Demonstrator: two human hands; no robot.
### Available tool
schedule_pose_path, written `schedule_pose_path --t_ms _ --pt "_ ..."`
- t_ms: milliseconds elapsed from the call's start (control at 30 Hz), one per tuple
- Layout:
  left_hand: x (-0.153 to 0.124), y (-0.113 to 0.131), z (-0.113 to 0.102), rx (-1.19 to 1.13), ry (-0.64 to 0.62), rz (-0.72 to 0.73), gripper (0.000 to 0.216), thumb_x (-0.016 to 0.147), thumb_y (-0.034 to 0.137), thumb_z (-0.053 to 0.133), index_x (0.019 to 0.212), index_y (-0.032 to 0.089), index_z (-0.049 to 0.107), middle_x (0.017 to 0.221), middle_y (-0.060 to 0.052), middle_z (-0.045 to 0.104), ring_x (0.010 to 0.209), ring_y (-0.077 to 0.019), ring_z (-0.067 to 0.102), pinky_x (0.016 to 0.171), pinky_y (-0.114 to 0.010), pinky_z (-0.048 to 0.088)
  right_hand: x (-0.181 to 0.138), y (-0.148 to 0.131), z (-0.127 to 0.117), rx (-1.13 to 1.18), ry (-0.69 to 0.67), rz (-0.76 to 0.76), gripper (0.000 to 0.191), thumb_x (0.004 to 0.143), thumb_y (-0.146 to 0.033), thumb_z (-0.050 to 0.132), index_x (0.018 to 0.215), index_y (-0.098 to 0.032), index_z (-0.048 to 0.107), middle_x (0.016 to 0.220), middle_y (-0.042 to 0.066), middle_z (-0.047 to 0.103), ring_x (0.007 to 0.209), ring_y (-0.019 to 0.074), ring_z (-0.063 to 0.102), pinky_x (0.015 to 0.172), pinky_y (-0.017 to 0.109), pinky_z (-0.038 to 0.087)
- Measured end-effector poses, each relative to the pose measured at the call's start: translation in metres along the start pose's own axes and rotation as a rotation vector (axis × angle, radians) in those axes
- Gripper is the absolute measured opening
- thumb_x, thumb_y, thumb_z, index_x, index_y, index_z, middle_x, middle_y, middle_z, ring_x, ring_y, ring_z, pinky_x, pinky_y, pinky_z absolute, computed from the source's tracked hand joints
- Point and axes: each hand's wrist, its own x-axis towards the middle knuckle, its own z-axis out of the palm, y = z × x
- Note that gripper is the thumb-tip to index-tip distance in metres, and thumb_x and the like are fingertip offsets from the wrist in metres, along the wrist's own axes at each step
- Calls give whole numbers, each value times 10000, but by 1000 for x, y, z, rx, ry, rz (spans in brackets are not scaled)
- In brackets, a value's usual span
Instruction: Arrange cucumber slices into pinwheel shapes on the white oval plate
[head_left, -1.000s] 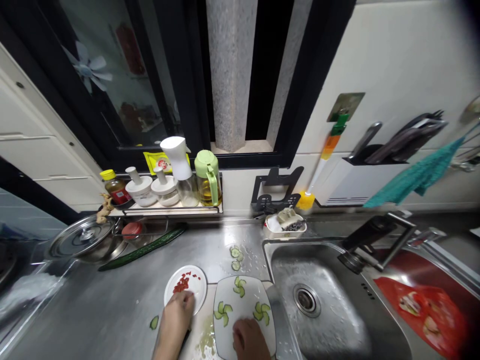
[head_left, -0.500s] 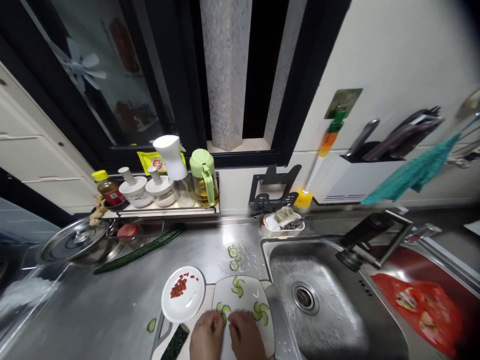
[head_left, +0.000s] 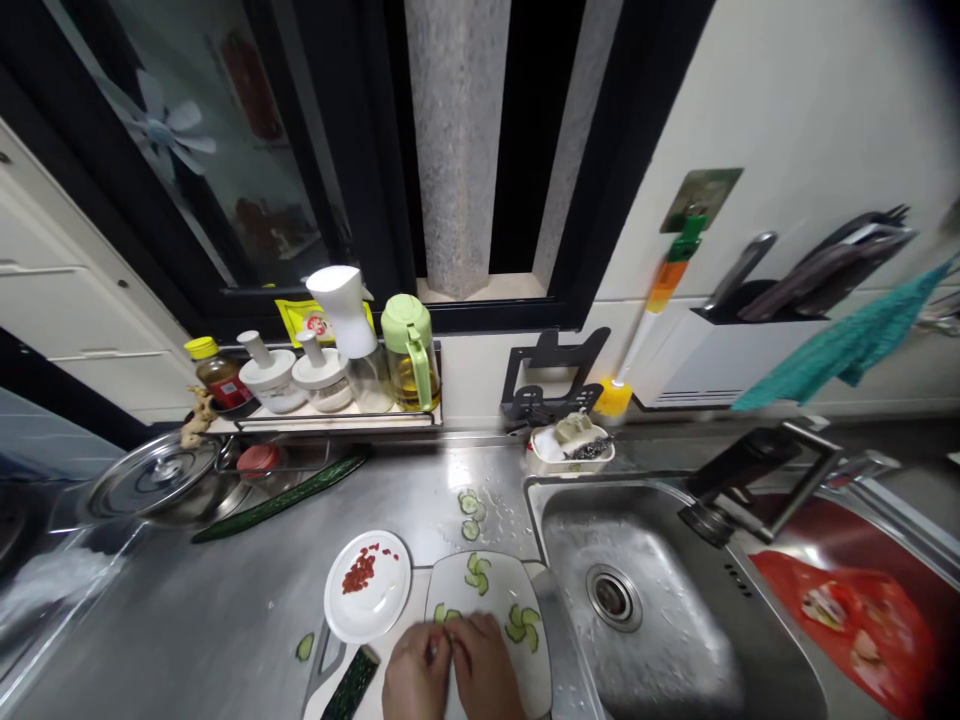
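My left hand and my right hand meet over the lower left of a white square plate. The fingers of both are bent and closed together, and anything between them is hidden. Just beyond the fingertips lie cucumber slices, partly covered by my hands. Two more groups of curved cucumber pieces sit on the plate, one at the back and one at the right. Left of my left hand, a cut length of cucumber rests on a cutting board.
A round white plate with small red pieces stands at the left. Loose cucumber slices lie behind the square plate. A whole cucumber is near the condiment rack. The sink is at the right.
My right hand has shifted left, up against my left hand, and its fingers now lie close to the left fingertips. The food on both plates looks unchanged.
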Motion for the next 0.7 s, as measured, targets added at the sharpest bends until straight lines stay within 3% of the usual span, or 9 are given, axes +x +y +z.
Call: schedule_pose_path --t_ms 700 --pt "-1 -8 1 77 64 85 247 844 356 475 682 239 620 715 -7 678 697 -139 640 686 -240 449 1 3 -3 -2 5 -19 334 833 -64 363 955 -175 653 956 86 650 952 229 544 916 397 381"
